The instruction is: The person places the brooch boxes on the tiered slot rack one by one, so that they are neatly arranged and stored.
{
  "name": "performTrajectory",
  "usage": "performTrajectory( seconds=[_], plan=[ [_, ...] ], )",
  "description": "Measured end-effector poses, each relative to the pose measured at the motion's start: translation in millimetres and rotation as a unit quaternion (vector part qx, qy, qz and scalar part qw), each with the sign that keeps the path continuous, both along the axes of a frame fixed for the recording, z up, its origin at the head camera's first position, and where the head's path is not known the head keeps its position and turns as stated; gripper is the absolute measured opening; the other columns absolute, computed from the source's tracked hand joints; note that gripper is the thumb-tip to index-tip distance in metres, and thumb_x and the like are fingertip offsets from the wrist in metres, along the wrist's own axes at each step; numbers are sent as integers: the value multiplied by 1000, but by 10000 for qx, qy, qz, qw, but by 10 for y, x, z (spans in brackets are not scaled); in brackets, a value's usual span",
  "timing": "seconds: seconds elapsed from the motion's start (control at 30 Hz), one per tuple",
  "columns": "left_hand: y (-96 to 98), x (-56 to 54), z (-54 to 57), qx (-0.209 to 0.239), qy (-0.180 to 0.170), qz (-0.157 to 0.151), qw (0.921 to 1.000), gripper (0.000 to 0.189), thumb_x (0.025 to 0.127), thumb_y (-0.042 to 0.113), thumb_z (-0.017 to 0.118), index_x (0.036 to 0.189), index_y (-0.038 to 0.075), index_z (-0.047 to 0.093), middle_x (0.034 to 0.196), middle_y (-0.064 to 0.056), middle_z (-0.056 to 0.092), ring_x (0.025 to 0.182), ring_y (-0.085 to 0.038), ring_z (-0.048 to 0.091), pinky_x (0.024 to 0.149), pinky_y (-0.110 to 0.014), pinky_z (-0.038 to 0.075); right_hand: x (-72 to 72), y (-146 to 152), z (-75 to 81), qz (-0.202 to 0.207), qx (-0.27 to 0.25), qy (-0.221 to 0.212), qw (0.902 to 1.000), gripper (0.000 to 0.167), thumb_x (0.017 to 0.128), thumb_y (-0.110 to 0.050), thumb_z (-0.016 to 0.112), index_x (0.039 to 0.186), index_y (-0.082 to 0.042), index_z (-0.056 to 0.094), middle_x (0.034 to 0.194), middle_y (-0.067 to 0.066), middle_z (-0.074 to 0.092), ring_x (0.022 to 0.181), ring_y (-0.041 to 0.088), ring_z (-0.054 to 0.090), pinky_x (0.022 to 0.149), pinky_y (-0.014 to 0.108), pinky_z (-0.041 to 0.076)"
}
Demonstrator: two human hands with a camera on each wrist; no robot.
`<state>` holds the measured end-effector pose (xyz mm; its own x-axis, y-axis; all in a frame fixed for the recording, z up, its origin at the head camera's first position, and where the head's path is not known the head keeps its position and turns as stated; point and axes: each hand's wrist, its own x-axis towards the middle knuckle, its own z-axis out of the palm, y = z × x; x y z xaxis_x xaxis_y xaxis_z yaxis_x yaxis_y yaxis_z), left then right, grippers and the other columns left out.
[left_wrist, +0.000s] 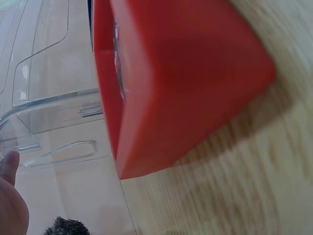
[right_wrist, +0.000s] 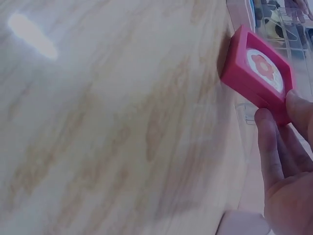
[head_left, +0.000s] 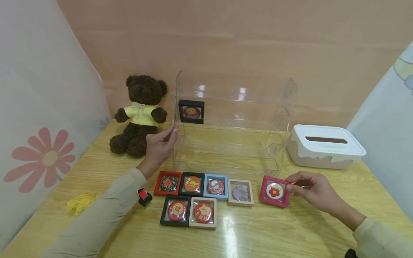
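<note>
A clear plastic tiered display rack (head_left: pixel 232 139) stands upright on the table. My left hand (head_left: pixel 159 147) pinches its left side edge between thumb and fingers; in the left wrist view only part of that hand (left_wrist: pixel 11 196) shows. A pink square display frame (head_left: pixel 262 195) with a red-flower badge inside is pinched at its right side by my right hand (head_left: pixel 317 191). In the right wrist view, the pink frame (right_wrist: pixel 239 61) tilts, with thumb and fingers on one corner. A black frame (head_left: pixel 191 122) with a purple-and-yellow badge stands at the rack's left side, on an upper tier.
Before the rack lie two rows of badge frames, including a red frame (head_left: pixel 157 186), a blue frame (head_left: pixel 206 195) and a beige frame (head_left: pixel 242 203). A brown teddy bear (head_left: pixel 145 93) sits left, near yellow cord (head_left: pixel 82 202). A white tissue box (head_left: pixel 326 157) stands right.
</note>
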<state>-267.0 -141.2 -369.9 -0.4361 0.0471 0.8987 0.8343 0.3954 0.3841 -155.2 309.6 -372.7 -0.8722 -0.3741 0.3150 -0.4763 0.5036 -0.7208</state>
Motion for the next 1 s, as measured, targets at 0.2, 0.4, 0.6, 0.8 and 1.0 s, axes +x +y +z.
performTrajectory(
  seconds=[0.2,0.4,0.6,0.8,1.0],
  plan=[
    [-19,7,4,56,-38,-7,10000,32,83,-12,64,114,-11,61,91,-20,67,47,-17,62,46,-17,47,-25,-1,62,-119,-74,-19,9999,18,78,13,70,88,-2,70,85,6,68,68,14,68,56,28,55],
    [-9,9,5,69,-68,-72,9999,32,82,-12,64,114,-11,61,92,-19,67,53,-21,66,50,-17,50,-1,-9,98,-329,-405,16,9986,16,78,17,68,87,3,68,85,9,68,67,16,68,58,28,55],
    [-20,3,-11,64,-106,-141,9998,32,84,-12,63,116,-10,60,95,-21,66,55,-21,67,50,-20,51,-10,-39,200,-723,-546,166,9958,16,78,18,68,87,5,66,88,3,67,69,14,68,59,27,55],
    [-11,5,-11,73,-158,-55,9998,30,85,-10,63,115,-9,61,98,-19,66,59,-22,68,52,-21,53,-74,-99,386,-850,-689,472,9929,19,78,20,66,90,5,66,94,3,67,74,10,67,62,22,54],
    [-6,22,-2,46,-158,22,9999,29,85,-9,63,114,-9,61,95,-19,66,59,-21,68,52,-24,53,-198,-202,589,-435,-1647,764,9824,17,75,25,64,89,15,62,90,7,68,75,11,68,66,23,54]
  ],
)
